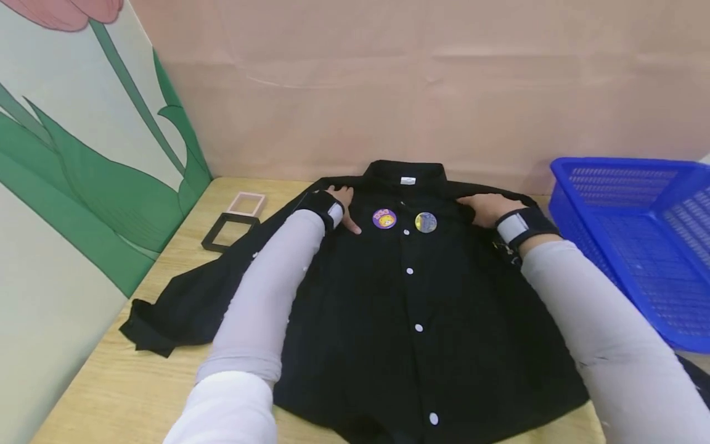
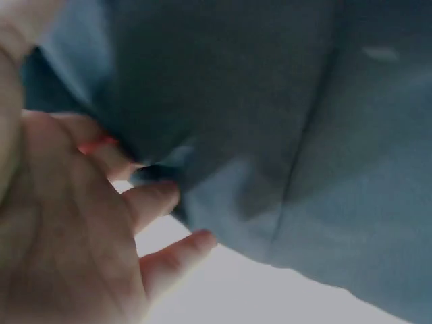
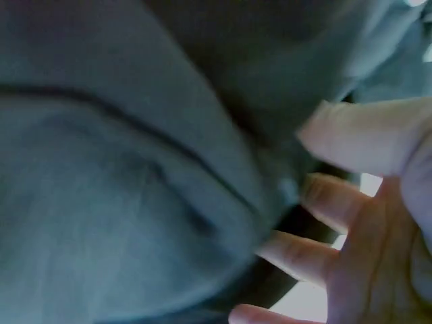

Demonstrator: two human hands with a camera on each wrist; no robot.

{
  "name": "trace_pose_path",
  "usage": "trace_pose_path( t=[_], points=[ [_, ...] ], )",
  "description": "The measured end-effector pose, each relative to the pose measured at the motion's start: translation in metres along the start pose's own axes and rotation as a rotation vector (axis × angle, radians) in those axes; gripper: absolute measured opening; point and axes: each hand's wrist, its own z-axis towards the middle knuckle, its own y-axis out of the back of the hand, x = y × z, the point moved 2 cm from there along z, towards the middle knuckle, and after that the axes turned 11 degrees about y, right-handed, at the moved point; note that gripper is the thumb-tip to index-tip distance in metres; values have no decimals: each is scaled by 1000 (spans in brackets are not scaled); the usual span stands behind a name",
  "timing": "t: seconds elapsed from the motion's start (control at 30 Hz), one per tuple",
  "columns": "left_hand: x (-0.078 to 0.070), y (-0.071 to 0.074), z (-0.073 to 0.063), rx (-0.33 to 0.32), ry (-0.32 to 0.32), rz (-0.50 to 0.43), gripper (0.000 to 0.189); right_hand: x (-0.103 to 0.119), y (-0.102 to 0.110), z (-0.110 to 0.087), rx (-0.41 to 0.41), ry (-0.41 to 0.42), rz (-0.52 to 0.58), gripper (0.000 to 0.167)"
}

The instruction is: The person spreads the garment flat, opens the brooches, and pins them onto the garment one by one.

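Note:
A black button-up shirt [image 1: 355,320] lies front side up on the wooden table, its collar [image 1: 407,171] toward the back. Two round badges, one purple [image 1: 384,218] and one yellowish [image 1: 426,222], sit on the chest either side of the button line. My left hand [image 1: 345,203] rests on the left shoulder with fingers spread. In the left wrist view, its fingertips [image 2: 202,239] reach the cloth's edge. Over the opposite shoulder, my right hand [image 1: 488,208] touches the fabric; the right wrist view shows its thumb [image 3: 364,131] and fingers apart beside the dark cloth.
A blue plastic basket [image 1: 610,246] stands at the right, close to the shirt. Past the left sleeve [image 1: 188,302] lie a black square frame [image 1: 213,235] and a pink square frame [image 1: 262,203]. A pink backdrop [image 1: 388,80] rises behind the table; a flower-painted panel [image 1: 66,203] borders the left.

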Motion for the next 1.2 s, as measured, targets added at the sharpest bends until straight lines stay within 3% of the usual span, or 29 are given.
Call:
trace_pose_path(
  t=[0.1, 0.2, 0.3, 0.43, 0.63, 0.83, 0.97, 1.1, 1.2],
  points=[
    [-1, 2, -26, -25, -38, 41, 101, 15, 5, -23, -69, -10, -64, 53],
    [1, -1, -58, 29, -151, 62, 90, 35, 6, -44, -104, 24, -88, 51],
    [4, -13, -83, 132, -249, 104, 87, 53, -5, -61, -71, 104, -89, 55],
    [10, -32, -103, 150, -274, 146, 95, 62, -27, -80, -27, 173, -66, 65],
    [21, -47, -116, 100, -291, 77, 95, 52, -39, -96, -55, 230, -52, 63],
    [27, -50, -109, 106, -341, -5, 86, 41, -39, -102, -9, 227, 51, 59],
    [33, -56, -104, 134, -325, -60, 81, 39, -45, -105, -12, 227, 81, 56],
    [44, -57, -112, 124, -326, -165, 69, 45, -52, -109, -91, 266, 71, 45],
    [47, -48, -133, 9, -390, -309, 52, 58, -51, -113, -222, 309, 50, 31]
  ],
)
